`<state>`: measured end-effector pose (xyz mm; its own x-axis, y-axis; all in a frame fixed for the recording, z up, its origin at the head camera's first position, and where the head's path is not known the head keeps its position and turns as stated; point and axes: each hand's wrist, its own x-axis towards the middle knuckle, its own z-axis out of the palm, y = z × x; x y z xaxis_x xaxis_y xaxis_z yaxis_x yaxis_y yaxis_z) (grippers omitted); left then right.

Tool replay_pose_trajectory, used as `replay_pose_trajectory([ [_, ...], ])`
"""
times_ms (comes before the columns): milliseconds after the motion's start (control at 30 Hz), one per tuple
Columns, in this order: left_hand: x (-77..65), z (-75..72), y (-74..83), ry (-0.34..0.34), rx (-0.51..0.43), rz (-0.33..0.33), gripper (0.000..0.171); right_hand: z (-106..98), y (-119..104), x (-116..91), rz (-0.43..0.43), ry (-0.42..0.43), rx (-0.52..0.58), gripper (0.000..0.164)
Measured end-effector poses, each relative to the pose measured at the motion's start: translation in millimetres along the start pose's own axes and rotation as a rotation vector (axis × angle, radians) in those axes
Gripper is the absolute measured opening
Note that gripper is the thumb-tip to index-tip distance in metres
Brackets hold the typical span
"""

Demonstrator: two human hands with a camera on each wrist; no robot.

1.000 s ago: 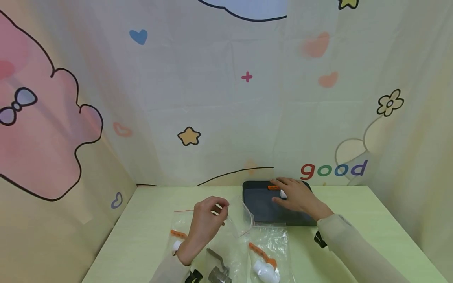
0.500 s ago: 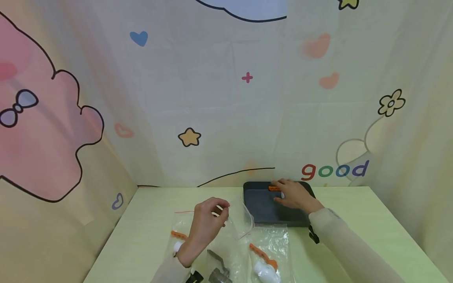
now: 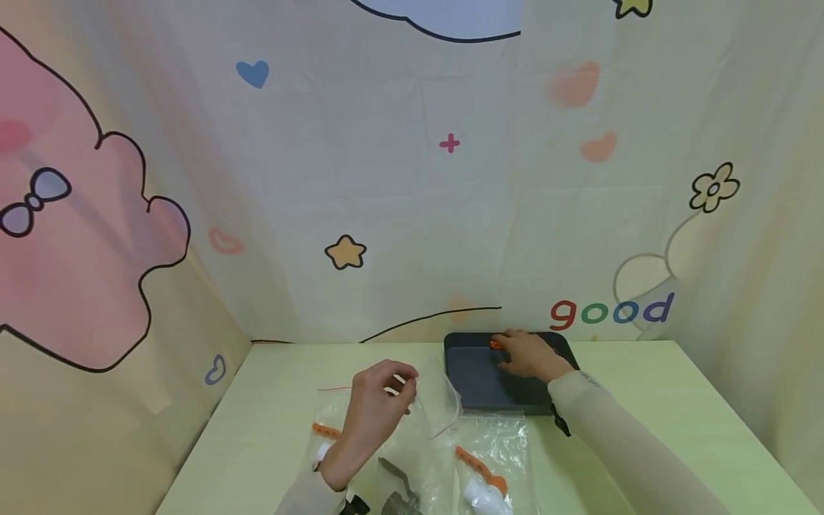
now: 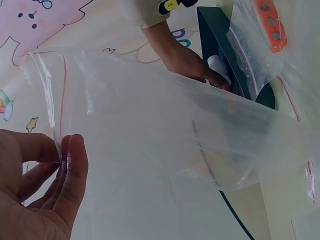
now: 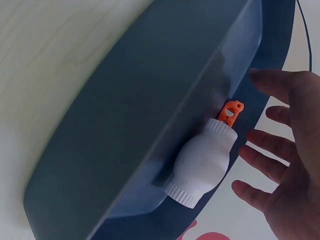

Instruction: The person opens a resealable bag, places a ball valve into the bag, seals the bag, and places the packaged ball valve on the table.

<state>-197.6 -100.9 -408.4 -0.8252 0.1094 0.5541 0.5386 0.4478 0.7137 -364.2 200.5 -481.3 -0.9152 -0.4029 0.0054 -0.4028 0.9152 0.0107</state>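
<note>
My left hand (image 3: 376, 400) pinches the top edge of a clear zip bag (image 4: 125, 110) between thumb and fingers. The bag hangs flat and looks empty, with a red line along its seal. My right hand (image 3: 531, 355) is over the dark tray (image 3: 466, 386), at its far side. Inside the tray lies a white plastic ball valve (image 5: 202, 160) with an orange handle (image 5: 231, 112). In the right wrist view the fingers are spread beside the valve, with a gap between. From the head view the hand hides most of the valve.
On the table lie several clear bags. One holds a metal ball valve (image 3: 400, 501) with a lever. Another, to its right, holds a white valve (image 3: 486, 495) with an orange handle (image 3: 476, 461). A further orange handle (image 3: 326, 431) shows behind my left wrist. A printed curtain stands behind.
My right hand and forearm have shifted left within the tray, now covering the white valve body and part of the orange handle. The left hand and its bag have stayed nearly still.
</note>
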Motion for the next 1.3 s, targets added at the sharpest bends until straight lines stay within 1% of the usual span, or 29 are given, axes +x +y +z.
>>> replay_pose_trajectory([
  [133,0.5,-2.8,2.3,0.009,-0.005,0.008,0.02,2,0,0,0.012,-0.029,0.02,0.061],
  [467,0.1,-5.9,5.0,0.01,-0.008,0.018,0.016,6,1,-1,0.004,-0.04,0.036,0.06],
  [667,0.3,-6.2,4.0,0.018,-0.003,0.016,0.021,10,3,1,0.018,-0.052,0.072,0.06],
  [933,1.4,-7.4,3.4,0.025,0.009,0.017,0.02,11,5,6,-0.023,-0.028,0.059,0.057],
  [1033,1.6,-7.9,2.8,0.023,0.011,0.017,0.018,12,4,7,-0.057,0.0,0.047,0.051],
  [1167,1.9,-8.3,1.5,0.019,0.011,0.016,0.018,11,1,7,-0.112,0.05,0.02,0.039],
  [1233,2.0,-8.2,0.8,0.016,0.004,0.014,0.019,11,-1,7,-0.137,0.075,-0.01,0.029],
  [1300,2.0,-8.2,0.2,0.012,-0.001,0.011,0.022,12,-4,7,-0.142,0.081,-0.031,0.019],
])
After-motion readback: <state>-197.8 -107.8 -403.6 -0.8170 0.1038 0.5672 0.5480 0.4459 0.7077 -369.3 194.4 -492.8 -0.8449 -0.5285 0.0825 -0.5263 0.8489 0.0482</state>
